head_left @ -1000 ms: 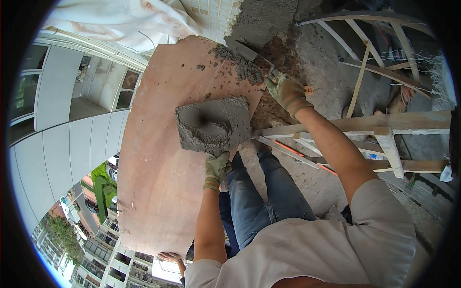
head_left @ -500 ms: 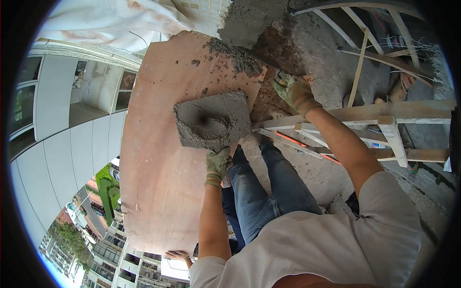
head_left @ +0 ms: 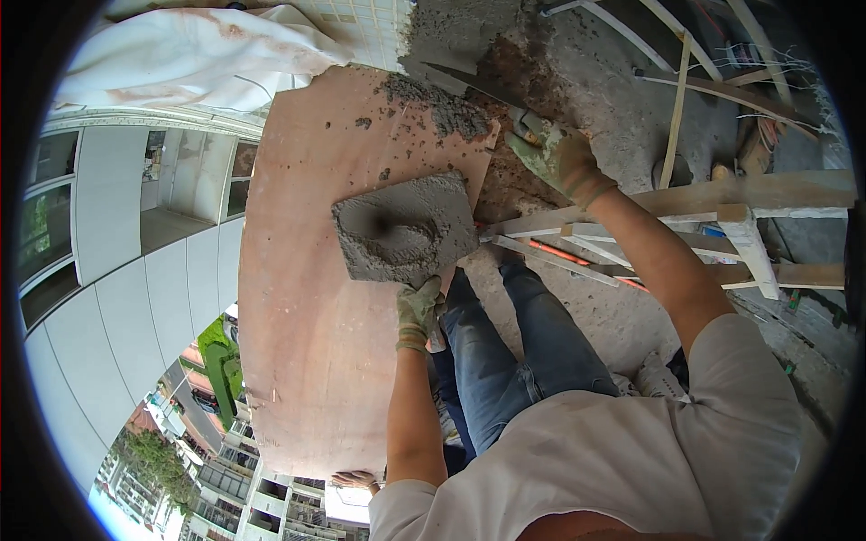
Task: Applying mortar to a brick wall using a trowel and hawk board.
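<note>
My gloved left hand [head_left: 419, 311] is closed around the handle of a square plasterer's hawk [head_left: 350, 248]. Wet grey mortar [head_left: 401, 221] covers the hawk's top, with a hollow in the middle. Farther right, my gloved right hand [head_left: 559, 158] grips a trowel [head_left: 483, 84], its long pointed blade reaching to the upper left. Behind the blade lies a patch of fresh grey mortar [head_left: 433, 36] beside a brown, rough area [head_left: 519, 68]. Below the blade, lumps of mortar [head_left: 451, 113] lie on the far end of a pinkish plywood board [head_left: 307, 352], and the hawk is over that board.
A wooden trestle frame [head_left: 667, 198] stands at the right, with more timber [head_left: 717, 81] behind. White cloth [head_left: 189, 54] hangs at the upper left near a tiled wall [head_left: 370, 27]. Another person's hand [head_left: 354, 480] rests at the board's near edge. Buildings and greenery show far below left.
The trowel blade has swung up off the board's mortar, so more of it shows, its tip toward the upper left. The hawk stays nearly still; the whole view has shifted slightly.
</note>
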Action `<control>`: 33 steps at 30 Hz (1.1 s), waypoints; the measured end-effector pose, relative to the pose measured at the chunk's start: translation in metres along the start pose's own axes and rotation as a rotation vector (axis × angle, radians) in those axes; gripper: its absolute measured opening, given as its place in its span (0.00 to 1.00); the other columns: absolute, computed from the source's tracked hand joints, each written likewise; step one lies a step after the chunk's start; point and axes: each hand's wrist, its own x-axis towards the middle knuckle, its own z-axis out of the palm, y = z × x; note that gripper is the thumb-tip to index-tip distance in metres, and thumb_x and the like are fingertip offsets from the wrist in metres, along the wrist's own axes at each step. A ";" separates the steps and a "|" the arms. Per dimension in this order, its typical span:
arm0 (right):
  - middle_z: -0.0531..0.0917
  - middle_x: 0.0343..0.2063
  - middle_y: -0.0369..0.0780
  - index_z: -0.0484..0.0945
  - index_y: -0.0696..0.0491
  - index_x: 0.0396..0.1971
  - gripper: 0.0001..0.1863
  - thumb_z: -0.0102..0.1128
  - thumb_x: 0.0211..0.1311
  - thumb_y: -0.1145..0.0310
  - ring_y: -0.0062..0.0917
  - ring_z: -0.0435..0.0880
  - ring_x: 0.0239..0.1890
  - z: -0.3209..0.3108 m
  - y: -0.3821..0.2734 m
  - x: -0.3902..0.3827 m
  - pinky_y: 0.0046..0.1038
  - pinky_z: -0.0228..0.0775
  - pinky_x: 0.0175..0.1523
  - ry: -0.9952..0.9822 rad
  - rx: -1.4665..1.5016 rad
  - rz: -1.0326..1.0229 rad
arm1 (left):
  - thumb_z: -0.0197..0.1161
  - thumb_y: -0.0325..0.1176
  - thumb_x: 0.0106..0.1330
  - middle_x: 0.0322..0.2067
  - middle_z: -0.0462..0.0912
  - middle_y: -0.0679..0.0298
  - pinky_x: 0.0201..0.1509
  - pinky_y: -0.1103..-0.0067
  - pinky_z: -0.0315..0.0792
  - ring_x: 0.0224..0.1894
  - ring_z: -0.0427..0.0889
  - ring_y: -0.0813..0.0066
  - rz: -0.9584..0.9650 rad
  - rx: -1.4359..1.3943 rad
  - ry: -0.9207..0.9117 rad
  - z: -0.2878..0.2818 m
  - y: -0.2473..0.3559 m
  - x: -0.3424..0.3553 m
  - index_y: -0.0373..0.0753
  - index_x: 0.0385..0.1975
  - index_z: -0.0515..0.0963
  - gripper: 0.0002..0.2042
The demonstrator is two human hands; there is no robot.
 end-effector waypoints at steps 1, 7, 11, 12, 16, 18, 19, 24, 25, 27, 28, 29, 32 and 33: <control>0.85 0.37 0.42 0.77 0.51 0.54 0.24 0.61 0.62 0.54 0.38 0.83 0.36 0.009 -0.005 -0.003 0.33 0.74 0.42 0.005 0.002 0.007 | 0.68 0.30 0.56 0.19 0.74 0.66 0.20 0.77 0.69 0.18 0.73 0.75 0.003 0.008 0.001 0.000 -0.002 0.000 0.38 0.31 0.76 0.08; 0.84 0.40 0.47 0.74 0.48 0.56 0.24 0.51 0.66 0.51 0.47 0.82 0.41 0.062 -0.029 0.000 0.43 0.74 0.45 -0.459 0.151 0.485 | 0.68 0.31 0.56 0.20 0.75 0.64 0.20 0.76 0.70 0.18 0.73 0.74 0.031 -0.038 -0.025 0.003 -0.003 0.001 0.37 0.31 0.77 0.08; 0.84 0.43 0.47 0.77 0.51 0.54 0.23 0.52 0.66 0.52 0.45 0.83 0.44 0.068 -0.028 0.025 0.40 0.75 0.49 -0.545 0.240 0.543 | 0.68 0.32 0.56 0.20 0.75 0.66 0.22 0.77 0.73 0.19 0.74 0.76 -0.017 0.020 0.002 0.000 0.001 -0.002 0.38 0.31 0.77 0.08; 0.84 0.43 0.47 0.77 0.51 0.54 0.23 0.52 0.66 0.52 0.45 0.83 0.44 0.065 -0.026 0.031 0.40 0.75 0.49 -0.540 0.246 0.544 | 0.68 0.32 0.56 0.20 0.75 0.66 0.22 0.77 0.73 0.19 0.74 0.76 -0.013 0.026 0.006 0.001 0.002 -0.001 0.38 0.31 0.77 0.08; 0.84 0.41 0.48 0.79 0.54 0.48 0.22 0.54 0.65 0.52 0.46 0.83 0.44 0.052 -0.017 0.046 0.40 0.75 0.47 -0.428 0.315 0.510 | 0.68 0.33 0.57 0.20 0.74 0.66 0.22 0.77 0.73 0.19 0.74 0.76 -0.006 -0.001 0.003 0.000 0.001 -0.001 0.39 0.30 0.77 0.08; 0.84 0.41 0.48 0.79 0.53 0.49 0.22 0.54 0.65 0.52 0.46 0.82 0.44 0.025 -0.015 0.059 0.40 0.74 0.47 -0.539 0.322 0.597 | 0.67 0.32 0.57 0.20 0.74 0.67 0.22 0.77 0.73 0.19 0.74 0.76 -0.017 0.013 -0.015 0.002 0.006 0.002 0.39 0.30 0.76 0.08; 0.84 0.39 0.47 0.78 0.51 0.51 0.22 0.55 0.65 0.52 0.46 0.83 0.42 0.042 -0.006 0.045 0.40 0.74 0.46 -0.426 0.462 0.585 | 0.67 0.32 0.57 0.20 0.74 0.67 0.22 0.77 0.73 0.19 0.74 0.76 -0.008 0.011 -0.020 0.003 0.008 0.001 0.39 0.30 0.76 0.08; 0.85 0.37 0.44 0.76 0.48 0.53 0.23 0.56 0.64 0.50 0.44 0.83 0.37 -0.003 -0.028 0.034 0.39 0.75 0.40 -0.056 0.365 0.468 | 0.67 0.32 0.57 0.20 0.74 0.66 0.22 0.77 0.73 0.19 0.74 0.76 0.033 0.013 -0.005 0.003 0.015 -0.008 0.39 0.30 0.76 0.07; 0.84 0.38 0.43 0.76 0.47 0.53 0.23 0.57 0.64 0.50 0.43 0.83 0.38 -0.011 -0.032 0.032 0.39 0.75 0.39 -0.037 0.299 0.365 | 0.67 0.31 0.57 0.20 0.74 0.66 0.21 0.77 0.72 0.19 0.74 0.76 0.054 -0.023 -0.022 0.000 0.013 -0.006 0.40 0.30 0.76 0.07; 0.84 0.39 0.43 0.77 0.48 0.52 0.21 0.58 0.64 0.54 0.42 0.83 0.38 -0.028 -0.041 0.029 0.40 0.74 0.40 0.020 0.430 0.319 | 0.67 0.31 0.57 0.20 0.74 0.66 0.21 0.77 0.72 0.19 0.73 0.76 0.068 -0.010 -0.021 0.004 0.020 -0.013 0.40 0.30 0.76 0.07; 0.84 0.39 0.43 0.77 0.48 0.52 0.21 0.58 0.64 0.54 0.42 0.83 0.38 -0.032 -0.041 0.031 0.40 0.74 0.40 0.033 0.427 0.319 | 0.67 0.31 0.57 0.20 0.74 0.66 0.21 0.77 0.71 0.18 0.73 0.76 0.072 -0.003 -0.010 0.006 0.024 -0.017 0.40 0.29 0.75 0.06; 0.84 0.38 0.43 0.77 0.49 0.51 0.20 0.59 0.64 0.55 0.43 0.83 0.38 -0.037 -0.041 0.031 0.40 0.74 0.41 -0.023 0.359 0.360 | 0.67 0.31 0.57 0.20 0.74 0.66 0.21 0.77 0.71 0.18 0.73 0.76 0.084 0.006 -0.017 0.006 0.026 -0.019 0.40 0.29 0.75 0.06; 0.84 0.38 0.44 0.76 0.51 0.51 0.20 0.59 0.64 0.56 0.43 0.83 0.39 -0.039 -0.033 0.040 0.40 0.73 0.43 -0.123 0.418 0.487 | 0.67 0.32 0.57 0.21 0.76 0.65 0.23 0.76 0.74 0.21 0.76 0.75 0.094 0.026 -0.067 0.008 0.034 -0.027 0.38 0.32 0.77 0.08; 0.84 0.38 0.45 0.76 0.52 0.51 0.21 0.59 0.64 0.56 0.44 0.83 0.39 -0.043 -0.031 0.043 0.40 0.73 0.44 -0.183 0.546 0.565 | 0.67 0.33 0.57 0.21 0.76 0.65 0.23 0.76 0.74 0.21 0.76 0.75 0.102 0.043 -0.067 0.010 0.037 -0.031 0.38 0.32 0.77 0.08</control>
